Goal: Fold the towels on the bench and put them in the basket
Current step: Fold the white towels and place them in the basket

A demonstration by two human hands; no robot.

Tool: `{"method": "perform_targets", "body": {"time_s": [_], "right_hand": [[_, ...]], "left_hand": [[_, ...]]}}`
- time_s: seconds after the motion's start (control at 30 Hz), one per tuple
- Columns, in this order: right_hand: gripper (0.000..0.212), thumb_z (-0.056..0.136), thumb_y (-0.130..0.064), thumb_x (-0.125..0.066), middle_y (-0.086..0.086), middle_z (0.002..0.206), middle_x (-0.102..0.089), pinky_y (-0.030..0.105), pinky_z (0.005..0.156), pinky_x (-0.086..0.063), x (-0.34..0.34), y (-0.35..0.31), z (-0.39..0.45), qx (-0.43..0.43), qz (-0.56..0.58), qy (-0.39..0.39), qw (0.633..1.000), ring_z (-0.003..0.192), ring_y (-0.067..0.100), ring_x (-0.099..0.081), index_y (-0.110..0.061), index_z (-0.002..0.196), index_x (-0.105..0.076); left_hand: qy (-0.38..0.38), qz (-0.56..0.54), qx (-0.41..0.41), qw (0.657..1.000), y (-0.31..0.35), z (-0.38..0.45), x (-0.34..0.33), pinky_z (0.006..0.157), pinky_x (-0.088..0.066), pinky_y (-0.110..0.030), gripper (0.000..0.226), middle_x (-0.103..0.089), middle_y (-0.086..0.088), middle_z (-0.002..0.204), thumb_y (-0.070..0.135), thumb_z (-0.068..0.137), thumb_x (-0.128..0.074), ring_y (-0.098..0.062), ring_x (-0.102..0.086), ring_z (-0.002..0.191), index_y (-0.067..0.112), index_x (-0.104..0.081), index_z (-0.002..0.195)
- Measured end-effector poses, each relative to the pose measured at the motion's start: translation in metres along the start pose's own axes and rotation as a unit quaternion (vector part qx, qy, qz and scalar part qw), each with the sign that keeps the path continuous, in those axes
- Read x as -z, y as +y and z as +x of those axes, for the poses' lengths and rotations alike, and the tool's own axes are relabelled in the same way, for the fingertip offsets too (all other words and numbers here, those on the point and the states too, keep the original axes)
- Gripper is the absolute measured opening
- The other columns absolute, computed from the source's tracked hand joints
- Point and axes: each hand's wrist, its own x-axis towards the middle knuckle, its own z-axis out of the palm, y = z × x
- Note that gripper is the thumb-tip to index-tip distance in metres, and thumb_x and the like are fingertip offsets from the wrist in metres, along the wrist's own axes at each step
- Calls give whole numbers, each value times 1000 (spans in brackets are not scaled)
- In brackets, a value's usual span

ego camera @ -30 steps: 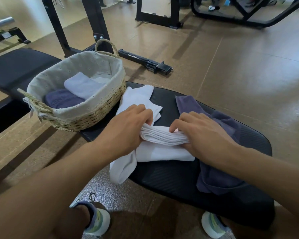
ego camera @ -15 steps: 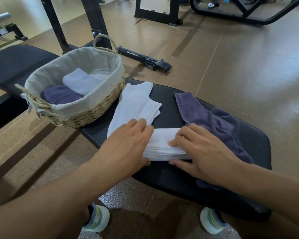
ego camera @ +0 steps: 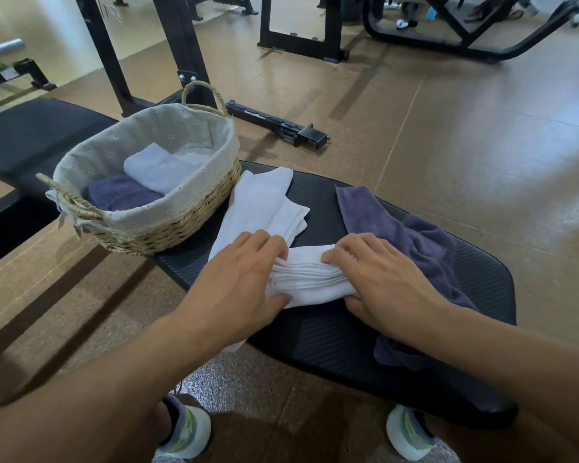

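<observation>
Fig.: folded white towel (ego camera: 310, 279) near the desk's (ego camera: 331, 332) front edge, approx. mid-length, held at both ends. Left hand (ego camera: 238, 289) grips its left end, fingers on top, thumb at the near edge; right hand (ego camera: 381, 282) grips the right end likewise. Basket (ego camera: 181, 208) sits at the desk's left end w/ a white and a purple towel inside. Second white towel (ego camera: 261, 205) lies beside the basket; purple towel (ego camera: 411, 238) sprawls unfolded towards the right end. Judged best: keep layers squeezed flat, lift level w/ both hands, lower into basket w/o letting folds spring open.
</observation>
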Motion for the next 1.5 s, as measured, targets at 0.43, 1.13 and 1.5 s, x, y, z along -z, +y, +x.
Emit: {"method": "perform_targets", "body": {"time_s": [0.43,1.13,1.5], "right_hand": [[53,85,-22,-74,-25,115,-65,21,89,-49,49,29,9,-82,311,-109,941,106,-2,-61,-45,130,-60],[63,84,-64,-63,-22,104,-49,23,84,-38,64,-9,26,-53,147,-67,985,97,0,-45,-48,143,-46],[25,82,-49,-74,-23,94,-64,21,77,-48,52,-50,82,-72,331,-63,939,89,-3,-60,-55,102,-62]], "left_hand": [[1,-153,7,988,0,-1,20,96,-46,-28,73,-61,22,114,61,60,-86,0,-54,108,37,-57,122],[-7,-378,150,914,-14,9,54,77,-62,-35,33,-79,8,85,33,67,-91,-13,-76,84,20,-78,95],[177,-393,181,884,-49,6,72,75,-48,-4,44,-68,27,101,35,79,-82,15,-62,95,32,-68,120]]}}
